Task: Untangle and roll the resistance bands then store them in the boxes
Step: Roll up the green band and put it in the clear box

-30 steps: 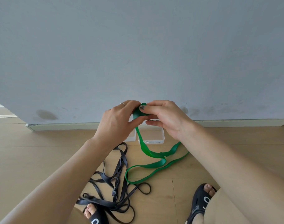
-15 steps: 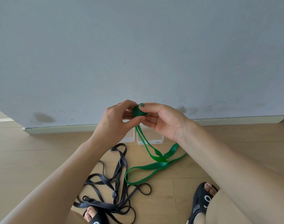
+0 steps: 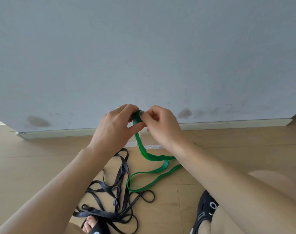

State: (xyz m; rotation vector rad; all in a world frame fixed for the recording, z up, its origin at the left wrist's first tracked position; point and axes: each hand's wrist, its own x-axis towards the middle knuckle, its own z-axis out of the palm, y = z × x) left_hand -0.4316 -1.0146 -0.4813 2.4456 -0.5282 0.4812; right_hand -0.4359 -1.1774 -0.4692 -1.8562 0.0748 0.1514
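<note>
A green resistance band (image 3: 144,152) hangs from both hands, its upper end wound into a small roll between my fingers. My left hand (image 3: 116,127) pinches the roll from the left, and my right hand (image 3: 161,126) holds it from the right. The band's free length trails down and loops on the wooden floor. A tangle of black bands (image 3: 117,191) lies on the floor below my left arm. Two white boxes (image 3: 154,146) stand by the wall, mostly hidden behind my hands.
A grey wall (image 3: 144,56) with a pale baseboard (image 3: 228,124) stands just beyond the hands. My feet in black sandals (image 3: 206,211) rest on the wooden floor (image 3: 26,157), the left foot (image 3: 93,225) touching the black tangle.
Both hands rose slightly and turned the roll. The hanging green strands drew together and the loose loop on the floor grew shorter.
</note>
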